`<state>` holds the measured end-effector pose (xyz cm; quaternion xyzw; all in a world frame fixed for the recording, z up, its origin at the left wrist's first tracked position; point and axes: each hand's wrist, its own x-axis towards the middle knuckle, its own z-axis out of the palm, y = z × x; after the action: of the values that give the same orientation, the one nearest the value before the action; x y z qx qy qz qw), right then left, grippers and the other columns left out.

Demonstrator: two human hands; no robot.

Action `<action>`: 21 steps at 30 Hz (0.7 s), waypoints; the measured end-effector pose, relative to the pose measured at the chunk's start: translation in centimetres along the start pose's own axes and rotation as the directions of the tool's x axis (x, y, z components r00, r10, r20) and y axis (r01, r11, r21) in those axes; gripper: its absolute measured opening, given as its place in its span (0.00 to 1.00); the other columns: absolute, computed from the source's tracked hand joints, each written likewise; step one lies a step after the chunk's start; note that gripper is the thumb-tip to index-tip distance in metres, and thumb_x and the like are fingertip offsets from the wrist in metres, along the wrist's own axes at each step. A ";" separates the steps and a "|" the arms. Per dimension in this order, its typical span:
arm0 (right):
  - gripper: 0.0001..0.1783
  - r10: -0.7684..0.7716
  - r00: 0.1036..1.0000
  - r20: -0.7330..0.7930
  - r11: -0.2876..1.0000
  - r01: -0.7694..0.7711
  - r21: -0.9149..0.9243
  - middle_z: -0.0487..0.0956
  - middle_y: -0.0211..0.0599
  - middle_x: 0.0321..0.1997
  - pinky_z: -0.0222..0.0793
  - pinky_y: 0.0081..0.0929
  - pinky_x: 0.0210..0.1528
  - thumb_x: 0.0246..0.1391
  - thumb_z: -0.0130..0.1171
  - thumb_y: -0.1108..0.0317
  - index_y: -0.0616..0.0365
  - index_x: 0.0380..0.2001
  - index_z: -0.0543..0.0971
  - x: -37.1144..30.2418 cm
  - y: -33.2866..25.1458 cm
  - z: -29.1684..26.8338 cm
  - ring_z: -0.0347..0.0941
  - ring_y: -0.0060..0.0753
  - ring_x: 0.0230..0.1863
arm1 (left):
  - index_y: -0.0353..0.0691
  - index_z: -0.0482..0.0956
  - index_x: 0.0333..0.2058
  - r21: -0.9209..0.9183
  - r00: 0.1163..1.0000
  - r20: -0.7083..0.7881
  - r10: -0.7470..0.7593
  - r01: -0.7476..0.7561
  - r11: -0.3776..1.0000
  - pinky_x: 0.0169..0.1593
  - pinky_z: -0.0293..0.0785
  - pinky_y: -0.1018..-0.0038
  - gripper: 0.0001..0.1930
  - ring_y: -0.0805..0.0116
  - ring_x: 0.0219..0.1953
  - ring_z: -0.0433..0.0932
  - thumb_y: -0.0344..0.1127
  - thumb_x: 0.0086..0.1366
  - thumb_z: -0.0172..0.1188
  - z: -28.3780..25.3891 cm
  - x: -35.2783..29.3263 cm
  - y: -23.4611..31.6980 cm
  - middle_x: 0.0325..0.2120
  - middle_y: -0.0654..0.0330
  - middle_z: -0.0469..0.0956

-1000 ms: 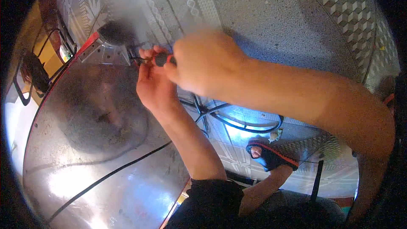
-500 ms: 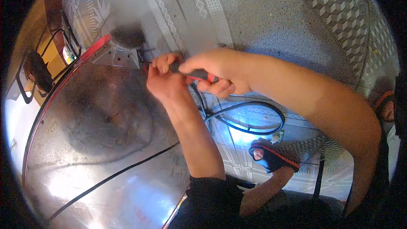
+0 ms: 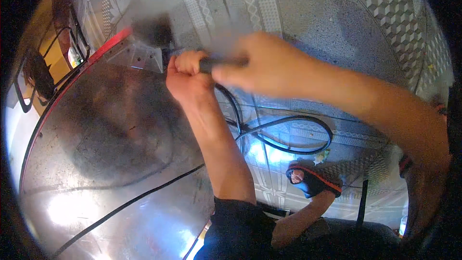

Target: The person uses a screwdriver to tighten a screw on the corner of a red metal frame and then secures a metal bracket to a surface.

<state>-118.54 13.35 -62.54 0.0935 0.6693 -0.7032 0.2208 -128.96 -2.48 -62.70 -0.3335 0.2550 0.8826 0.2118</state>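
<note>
My left hand [image 3: 188,71] is closed in a fist beside the metal bracket [image 3: 147,58] at the far corner of a large shiny metal panel [image 3: 159,216]. What its curled fingers hold is hidden. A dark bar-shaped tool [image 3: 224,62] spans the gap between my two hands, one end against the left fingers. My right hand [image 3: 252,65], smeared by motion, is wrapped around the other end. Blur keeps the tool's exact kind from showing. Below the hands, a looped black cable [image 3: 293,118] lies on the tiled floor.
A thinner black cord [image 3: 130,202] runs across the panel, which has a red edge [image 3: 108,43]. A blurred dark object [image 3: 154,29] stands behind the bracket. At far left is a dark piece with a loop [image 3: 38,77]. My sandalled foot [image 3: 310,180] rests on the tiles.
My right hand has shifted up and turned; the red on the tool's handle no longer shows, only its dark part. My left hand stays nearly in place. The view has moved slightly.
</note>
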 end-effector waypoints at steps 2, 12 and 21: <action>0.13 -0.055 0.998 -0.044 0.998 0.053 -0.034 0.75 0.46 0.21 0.69 0.37 0.24 0.38 0.52 0.61 0.61 0.22 0.75 0.0 0.3 0.3 0.74 0.42 0.23 | 0.49 0.49 0.10 -0.032 0.990 0.054 -0.131 0.133 0.991 0.14 0.42 0.78 0.16 0.78 0.09 0.44 0.38 0.55 0.36 -0.1 -0.8 0.1 0.07 0.70 0.44; 0.13 -0.367 0.904 -0.217 0.860 0.241 -0.450 0.75 0.49 0.19 0.69 0.38 0.25 0.40 0.51 0.61 0.62 0.21 0.74 -2.3 0.0 2.7 0.74 0.46 0.22 | 0.46 0.50 0.12 0.195 0.995 -0.082 0.059 -0.042 0.980 0.15 0.44 0.78 0.14 0.76 0.11 0.44 0.35 0.56 0.36 0.3 -1.7 0.4 0.08 0.68 0.46; 0.16 0.316 0.850 0.421 0.704 -0.507 0.497 0.68 0.33 0.10 0.46 0.21 0.05 0.42 0.55 0.55 0.58 0.20 0.71 -0.3 -0.2 1.4 0.58 0.20 0.06 | 0.46 0.52 0.12 -0.038 0.981 0.184 -0.060 0.068 0.997 0.15 0.45 0.78 0.14 0.77 0.11 0.45 0.36 0.56 0.37 -1.4 -1.7 0.6 0.08 0.68 0.48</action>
<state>-118.09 12.05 -62.11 0.1967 0.3351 -0.8128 0.4340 -127.42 -4.11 -62.19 -0.2637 0.2040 0.9076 0.2551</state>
